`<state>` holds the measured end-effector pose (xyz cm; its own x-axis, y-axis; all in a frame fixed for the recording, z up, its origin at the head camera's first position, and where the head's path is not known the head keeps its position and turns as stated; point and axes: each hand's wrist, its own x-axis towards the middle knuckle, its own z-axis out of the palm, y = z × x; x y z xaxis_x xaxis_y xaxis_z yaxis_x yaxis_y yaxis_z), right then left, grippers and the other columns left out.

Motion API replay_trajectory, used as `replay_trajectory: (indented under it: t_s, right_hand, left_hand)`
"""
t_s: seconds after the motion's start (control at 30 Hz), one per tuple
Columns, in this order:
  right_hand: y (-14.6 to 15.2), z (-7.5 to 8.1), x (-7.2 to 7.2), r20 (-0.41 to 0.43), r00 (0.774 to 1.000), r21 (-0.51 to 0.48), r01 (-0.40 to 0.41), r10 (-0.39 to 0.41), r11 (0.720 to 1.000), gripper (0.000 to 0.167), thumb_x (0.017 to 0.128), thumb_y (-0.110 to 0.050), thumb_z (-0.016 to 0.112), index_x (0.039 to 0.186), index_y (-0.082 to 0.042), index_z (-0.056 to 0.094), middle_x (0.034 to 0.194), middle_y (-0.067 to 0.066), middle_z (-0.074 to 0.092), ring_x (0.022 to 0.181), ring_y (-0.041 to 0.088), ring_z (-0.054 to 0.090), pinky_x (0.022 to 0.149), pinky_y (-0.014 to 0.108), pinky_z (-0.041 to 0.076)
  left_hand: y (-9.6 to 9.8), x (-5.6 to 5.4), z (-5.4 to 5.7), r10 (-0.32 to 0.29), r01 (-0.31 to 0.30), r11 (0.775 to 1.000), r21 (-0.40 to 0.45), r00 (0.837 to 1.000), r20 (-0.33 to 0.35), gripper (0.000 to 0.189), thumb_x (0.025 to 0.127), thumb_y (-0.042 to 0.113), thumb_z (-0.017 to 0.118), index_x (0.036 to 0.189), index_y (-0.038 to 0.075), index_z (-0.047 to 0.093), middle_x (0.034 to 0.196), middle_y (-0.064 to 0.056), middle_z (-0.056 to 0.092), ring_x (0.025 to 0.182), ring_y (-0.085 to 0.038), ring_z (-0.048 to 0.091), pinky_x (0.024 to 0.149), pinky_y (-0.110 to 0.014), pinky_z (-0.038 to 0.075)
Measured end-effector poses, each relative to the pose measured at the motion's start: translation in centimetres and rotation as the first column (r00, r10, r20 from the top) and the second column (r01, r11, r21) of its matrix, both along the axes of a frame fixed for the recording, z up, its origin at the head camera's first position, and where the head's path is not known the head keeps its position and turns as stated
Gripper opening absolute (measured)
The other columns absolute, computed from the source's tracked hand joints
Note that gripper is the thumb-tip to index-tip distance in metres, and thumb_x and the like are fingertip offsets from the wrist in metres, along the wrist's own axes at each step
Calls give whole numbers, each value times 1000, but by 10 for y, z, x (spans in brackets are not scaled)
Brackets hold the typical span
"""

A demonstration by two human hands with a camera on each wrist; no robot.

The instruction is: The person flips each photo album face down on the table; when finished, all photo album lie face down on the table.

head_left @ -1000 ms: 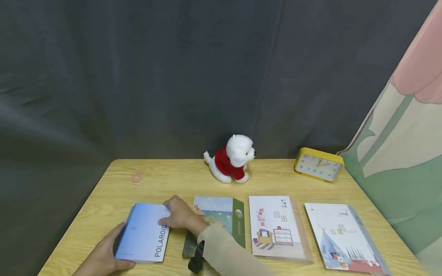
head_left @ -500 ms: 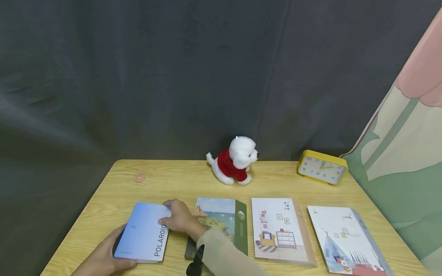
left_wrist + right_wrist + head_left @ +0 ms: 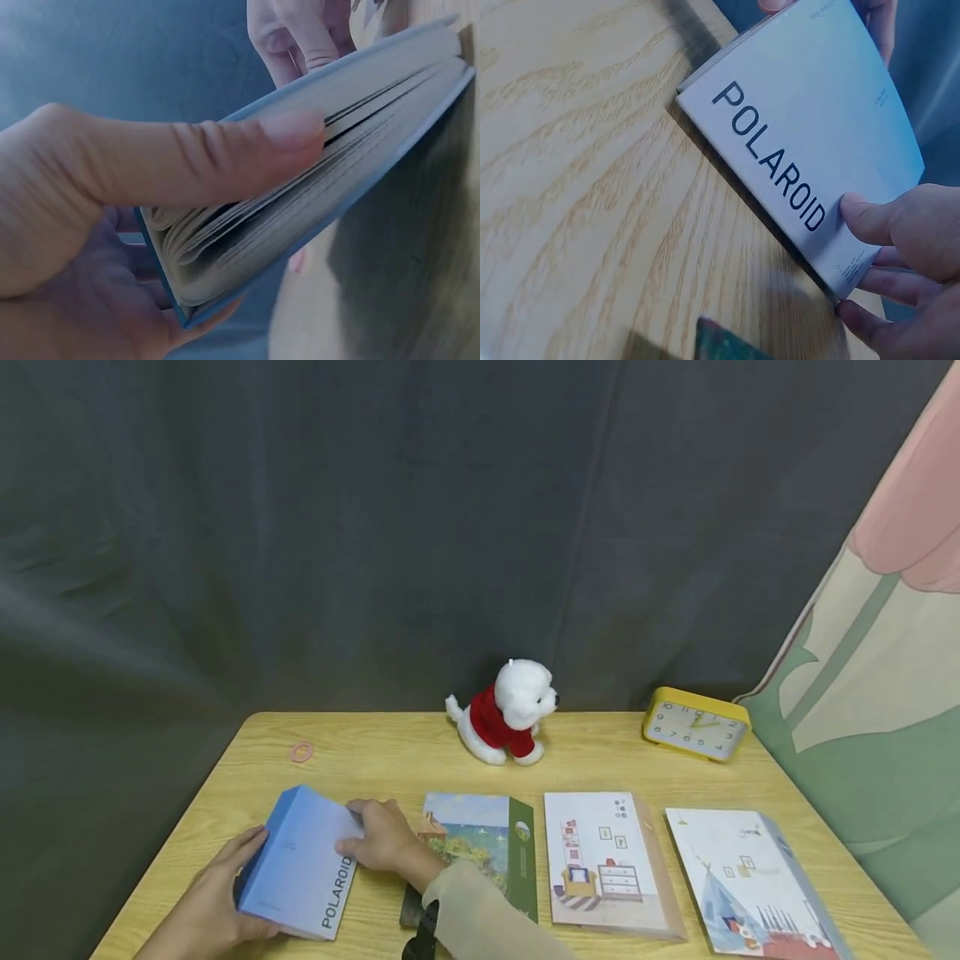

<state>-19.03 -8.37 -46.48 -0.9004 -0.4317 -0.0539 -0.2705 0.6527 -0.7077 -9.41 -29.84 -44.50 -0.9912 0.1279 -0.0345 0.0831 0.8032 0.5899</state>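
Observation:
A blue book marked POLAROID is tilted at the left of the table, its spine side raised. My left hand grips that raised side. In the left wrist view, the thumb lies across the page edges and the fingers go round the spine. My right hand holds the far right corner, and in the right wrist view its thumb presses on the cover while the fingers are under the edge. The lower long edge stays close to the wood.
Right of the blue book lie a book with a seaside painting, partly under the right sleeve, a white book with furniture drawings and a tent-picture book. Behind are a pink ring, plush dog and yellow clock.
The blue book lay flat earlier; its left side has now been lifted, so the spine shows. Both hands keep their hold, the left one raised slightly with it. The other things stay put.

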Motion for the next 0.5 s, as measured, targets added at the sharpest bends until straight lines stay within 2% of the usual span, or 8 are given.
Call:
replay_trajectory:
  t_s: [0.1, 0.3, 0.5]
  right_hand:
    - [0, 3, 1, 18, 1000, -34, -2, 2, 999, 57, 86, -28, 78, 137, -11, 60, 121, 0, 68, 113, 13, 60, 96, 29, 48]
    - [-2, 12, 1, 122, 992, -173, 5, 17, 985, 56, 90, -38, 72, 135, -6, 60, 117, 5, 69, 104, 15, 65, 89, 31, 53]
    - [-9, 24, 2, 237, 972, -321, 78, 0, 944, 49, 95, -47, 62, 133, -17, 62, 116, 5, 65, 98, 21, 65, 75, 36, 56]
  left_hand:
    - [5, 1, 5, -22, 18, 998, -53, 997, -71, 120, 47, 25, 100, 141, -17, 38, 146, -33, 34, 127, -58, 39, 95, -65, 42]
    - [15, 3, 17, -42, 30, 993, -114, 993, -109, 118, 46, 20, 100, 140, -19, 39, 146, -33, 32, 123, -59, 40, 88, -63, 47]
    - [25, 7, 22, -70, 39, 986, -161, 980, -189, 113, 45, 11, 100, 136, -21, 42, 141, -35, 34, 112, -55, 46, 80, -60, 51]
